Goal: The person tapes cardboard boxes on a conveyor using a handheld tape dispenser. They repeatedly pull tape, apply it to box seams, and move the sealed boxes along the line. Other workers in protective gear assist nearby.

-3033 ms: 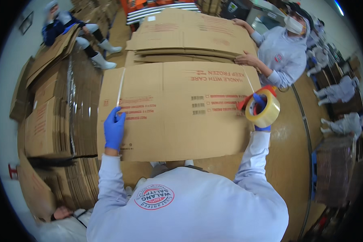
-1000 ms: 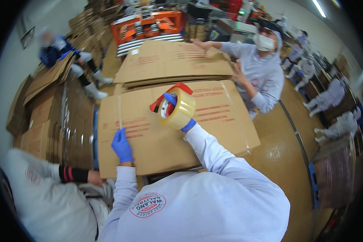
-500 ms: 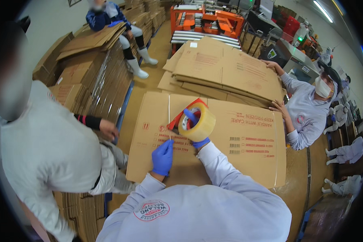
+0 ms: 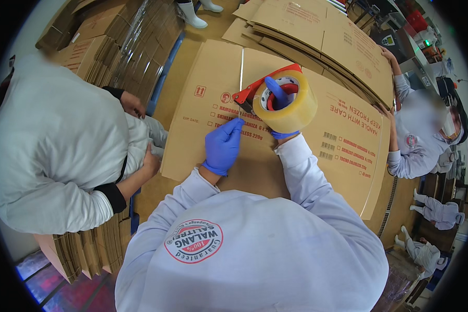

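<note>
My right hand, in a blue glove, grips a tape dispenser with a red frame. A wide roll of clear yellowish tape sits on it and hides most of that hand; one finger pokes through the roll's core. Beside it, my gloved left hand has its fingertips pinched together on the end of a thin pale strip, just below the dispenser's tip. A narrow white strap runs down from the far edge towards the same spot. Under both hands lies a flat brown cardboard carton with red print.
More flattened cartons are piled beyond, where a co-worker's hands rest on their right edge. Close on my left stands another person in a pale top. Wrapped carton stacks on a blue pallet are at the far left.
My view has tipped down and closer to the carton. Both hands keep their hold at nearly the same place on it. The person on the left has brought their hands together at their waist.
</note>
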Demonstrator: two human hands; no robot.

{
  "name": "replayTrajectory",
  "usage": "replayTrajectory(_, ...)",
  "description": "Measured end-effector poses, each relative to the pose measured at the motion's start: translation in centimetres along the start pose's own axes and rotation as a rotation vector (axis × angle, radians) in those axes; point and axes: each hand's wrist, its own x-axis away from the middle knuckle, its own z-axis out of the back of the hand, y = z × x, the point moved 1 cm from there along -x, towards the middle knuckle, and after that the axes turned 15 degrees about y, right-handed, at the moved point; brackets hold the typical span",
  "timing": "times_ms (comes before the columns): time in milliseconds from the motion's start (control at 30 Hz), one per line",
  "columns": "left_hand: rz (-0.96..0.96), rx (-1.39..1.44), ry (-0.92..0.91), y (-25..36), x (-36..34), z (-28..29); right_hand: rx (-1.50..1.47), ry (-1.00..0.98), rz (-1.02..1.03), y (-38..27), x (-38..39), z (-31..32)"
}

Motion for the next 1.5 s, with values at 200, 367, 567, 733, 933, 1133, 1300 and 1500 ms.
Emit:
replayTrajectory(200, -0.011, -0.002, 0.087, 0.6, -0.1, 0.7, 0.223, 0.146, 0.297, -2.2, -1.3, 1.5)
replayTrajectory(367, -0.094, -0.015, -0.068, 1.0, 0.1, 0.6, 0.102, 0.165, 0.043, -1.1, -1.2, 1.0)
replayTrajectory(567, -0.072, 0.023, -0.030, 1.6, -0.4, 0.8, 0.100, 0.249, 0.260, -0.9, -1.6, 0.5)
replayTrajectory(733, -0.035, 0.079, -0.009, 2.0, -0.6, 0.0, 0.108, 0.214, 0.242, -0.2, -2.7, 1.3)
replayTrajectory(933, -0.030, 0.027, -0.061, 2.1, -0.9, -0.7, 0.038, 0.116, 0.170, 0.6, -2.9, 0.5)
replayTrajectory(1133, 0.047, 0.115, 0.058, 1.9, -0.9, 0.4, 0.052, 0.169, 0.252, -0.3, -2.6, 0.5)
replayTrajectory(1300, -0.070, 0.022, -0.091, 1.9, -0.8, -0.1, -0.154, 0.252, -0.036, 0.4, -2.5, 0.2)
replayTrajectory(1500, 0.051, 0.095, 0.008, 2.1, -1.1, 0.3, 0.102, 0.088, 0.180, 0.4, -2.4, -0.4)
